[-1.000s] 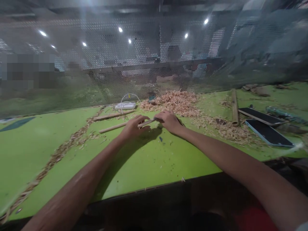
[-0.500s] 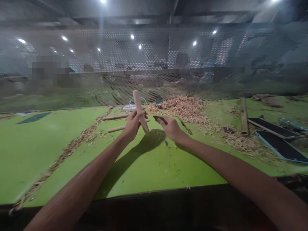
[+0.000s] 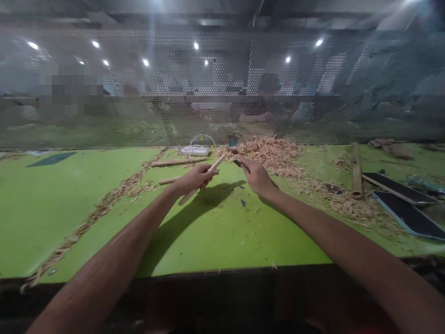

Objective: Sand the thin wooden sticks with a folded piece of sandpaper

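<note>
My left hand [image 3: 196,178] is closed around a pale strip of wood [image 3: 217,163], which slants up to the right with its narrow edge toward me. My right hand [image 3: 257,177] grips a thin dark flat tool [image 3: 242,163]; its exact kind I cannot make out. The tool's tip points left toward the wood's upper end, with a small gap between them. Beyond my left wrist, a thin wooden stick [image 3: 168,181] and a longer brown wood strip [image 3: 177,163] lie on the green tabletop [image 3: 215,236].
A heap of wood shavings [image 3: 269,150] lies behind my right hand, trailing right. A white device with a cable [image 3: 195,151] is behind my left hand. At right are a bamboo piece [image 3: 356,171] and two phones [image 3: 410,214]. A perforated screen [image 3: 215,111] stands behind.
The wood in my left hand has gone from nearly upright, broad face showing, to slanting right and edge-on. My right hand and its tool have moved slightly right and up in view.
</note>
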Available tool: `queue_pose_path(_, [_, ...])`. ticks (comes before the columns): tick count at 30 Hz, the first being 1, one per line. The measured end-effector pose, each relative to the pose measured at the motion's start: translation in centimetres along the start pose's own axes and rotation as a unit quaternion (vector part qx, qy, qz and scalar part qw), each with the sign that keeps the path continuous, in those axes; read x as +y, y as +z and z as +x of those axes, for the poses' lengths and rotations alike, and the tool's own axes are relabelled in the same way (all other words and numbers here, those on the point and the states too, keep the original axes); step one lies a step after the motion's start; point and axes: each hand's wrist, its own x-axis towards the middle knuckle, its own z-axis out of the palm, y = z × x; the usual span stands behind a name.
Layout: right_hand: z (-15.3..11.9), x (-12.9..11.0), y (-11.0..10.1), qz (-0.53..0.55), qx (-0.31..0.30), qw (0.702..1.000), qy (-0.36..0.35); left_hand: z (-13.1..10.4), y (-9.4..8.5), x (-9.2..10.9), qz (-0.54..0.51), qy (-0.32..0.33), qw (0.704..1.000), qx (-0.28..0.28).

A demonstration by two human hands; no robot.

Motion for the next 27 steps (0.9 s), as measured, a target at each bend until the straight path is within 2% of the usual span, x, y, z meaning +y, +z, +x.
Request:
queue_pose_path(3, [0.1,-0.1,0.2,-0.051,-0.025,0.998,-0.023,0.5,1.2,-0.6,0.079,-0.003,0.997,0.011])
queue_pose_path(5, [0.0,0.0,0.3,-0.085,-0.036,0.995,-0.022,0.9,2.0,-0.9,0.159,0.030,0.987,0.023])
queue_pose_path(8, [-0.1,0.5,0.2,-0.130,-0.042,0.991,-0.003,1.3,2.8,-1.3,0.294,0.090,0.950,0.055])
queue_pose_path(10, [-0.2,0.7,0.1,-0.148,-0.048,0.988,0.001,1.3,3.0,-1.3,0.350,0.102,0.929,0.063])
queue_pose_path(14, [-0.3,0.3,0.2,-0.162,-0.075,0.984,-0.023,1.0,3.3,-0.8,0.407,0.077,0.909,0.046])
queue_pose_path(19, [-0.6,-1.0,0.8,-0.172,-0.156,0.969,-0.084,0.6,3.7,0.2,0.473,0.066,0.879,0.021])
queue_pose_path(23, [-0.8,-1.3,0.7,-0.172,-0.150,0.971,-0.075,0.4,3.9,0.7,0.525,0.061,0.849,0.001])
queue_pose_path(27, [-0.7,-1.9,0.7,-0.194,-0.173,0.961,-0.093,0.2,4.2,1.0,0.539,0.068,0.840,0.001])
